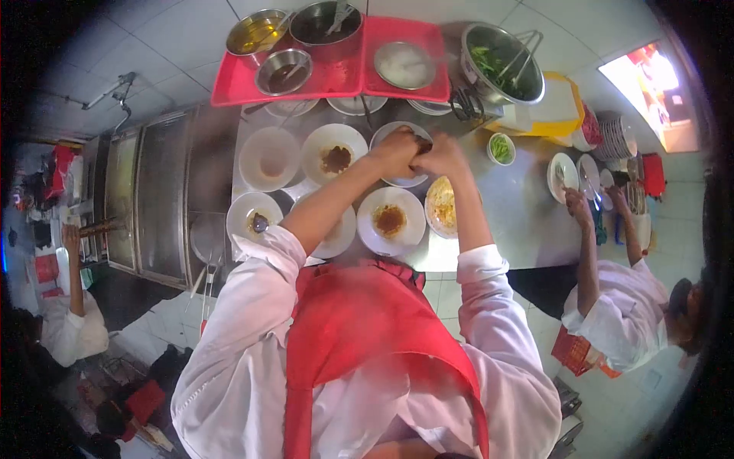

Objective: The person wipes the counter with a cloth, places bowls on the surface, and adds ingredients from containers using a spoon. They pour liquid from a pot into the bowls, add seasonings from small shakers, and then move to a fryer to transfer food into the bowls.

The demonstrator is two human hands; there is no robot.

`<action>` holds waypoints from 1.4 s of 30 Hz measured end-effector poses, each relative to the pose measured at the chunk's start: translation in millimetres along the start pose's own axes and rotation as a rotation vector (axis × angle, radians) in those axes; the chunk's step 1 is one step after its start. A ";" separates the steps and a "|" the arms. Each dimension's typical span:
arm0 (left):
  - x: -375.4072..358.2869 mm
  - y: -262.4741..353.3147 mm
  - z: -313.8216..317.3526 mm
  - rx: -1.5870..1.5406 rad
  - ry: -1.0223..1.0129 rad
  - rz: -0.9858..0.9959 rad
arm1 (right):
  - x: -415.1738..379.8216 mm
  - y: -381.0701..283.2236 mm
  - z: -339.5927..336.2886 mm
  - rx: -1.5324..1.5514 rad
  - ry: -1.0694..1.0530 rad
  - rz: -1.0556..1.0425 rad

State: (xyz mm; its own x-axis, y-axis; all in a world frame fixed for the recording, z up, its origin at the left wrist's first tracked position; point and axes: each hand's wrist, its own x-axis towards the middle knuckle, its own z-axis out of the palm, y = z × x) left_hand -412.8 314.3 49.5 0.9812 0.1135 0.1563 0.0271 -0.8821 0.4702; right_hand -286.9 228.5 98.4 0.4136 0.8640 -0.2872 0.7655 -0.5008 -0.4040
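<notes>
A: Bowl count?
B: Seven white bowls (270,157), two rows, all left and near side of the greens bowl (483,65). Three in the row closer to it, four in the other.
A: Hands?
B: Together, left of and nearer than the greens bowl, over one bowl (404,181) of the three. Left hand (399,151): fingers curled by something dark; can't tell if gripped. Right hand (443,157): blurred, against the left; can't tell if holding.
A: Other stuff?
B: Four metal vessels (403,65) on red trayware (332,83), left of the greens bowl. One small cup (501,148) of chopped green, just nearer than it. Plate stack (614,138) off its right. Co-worker's hand (579,206) further right and nearer, at a white plate (563,176).
A: Blocking?
B: Left forearm (329,206) covers part of one four-row bowl. Trayware edge overlaps three more dishes (357,106) on the tabletop (527,222).
</notes>
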 end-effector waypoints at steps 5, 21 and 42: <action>-1.7 -26.8 4.9 -0.471 0.212 -0.247 | -31.9 -30.3 -27.4 0.419 0.415 -0.305; -1.7 -44.3 26.5 -0.436 0.476 -0.254 | -34.1 -33.1 7.3 0.052 0.348 -0.274; -258.4 -101.2 -55.2 -0.151 0.882 -0.606 | -31.3 -265.9 85.1 0.327 0.371 -0.967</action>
State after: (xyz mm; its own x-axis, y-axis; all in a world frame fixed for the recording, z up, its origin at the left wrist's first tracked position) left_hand -679.6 399.5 9.5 0.3269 0.8543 0.4041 0.3787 -0.5102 0.7722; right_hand -545.3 330.2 140.9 -0.1284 0.8349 0.5353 0.7019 0.4578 -0.5457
